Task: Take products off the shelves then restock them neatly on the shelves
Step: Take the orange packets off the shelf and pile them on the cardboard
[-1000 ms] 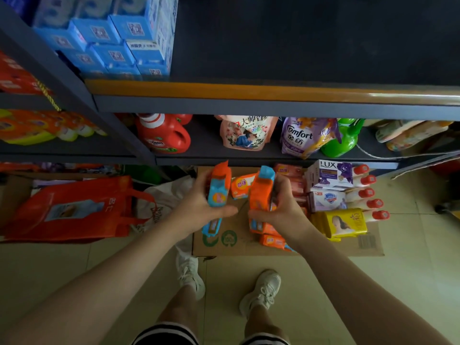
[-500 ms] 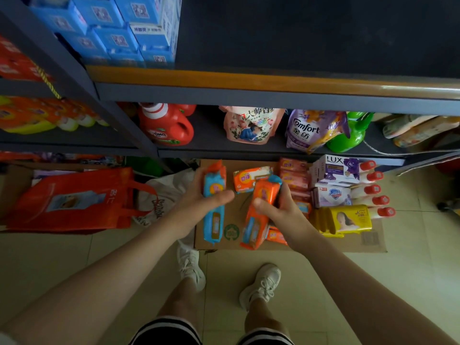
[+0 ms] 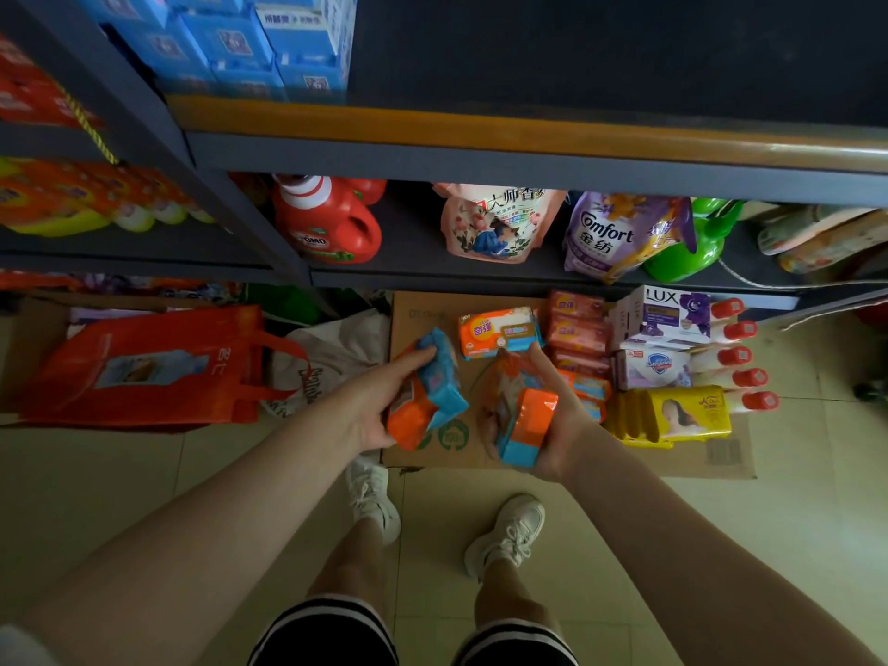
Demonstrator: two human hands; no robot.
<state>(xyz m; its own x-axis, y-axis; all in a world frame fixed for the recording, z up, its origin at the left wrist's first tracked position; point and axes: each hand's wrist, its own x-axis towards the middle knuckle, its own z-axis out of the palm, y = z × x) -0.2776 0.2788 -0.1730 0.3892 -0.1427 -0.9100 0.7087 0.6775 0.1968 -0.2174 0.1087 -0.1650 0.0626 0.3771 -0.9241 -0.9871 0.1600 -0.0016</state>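
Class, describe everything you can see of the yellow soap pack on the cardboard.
The yellow soap pack is a glossy plastic-wrapped multipack lying flat near the right edge of the flattened cardboard box. Its label shows a printed picture and red lettering. Red-capped bottles lie just behind it. Neither hand touches it.

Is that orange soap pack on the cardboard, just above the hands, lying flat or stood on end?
Lying flat: the orange soap pack rests label-up on the cardboard sheet, with nothing stacked on it.
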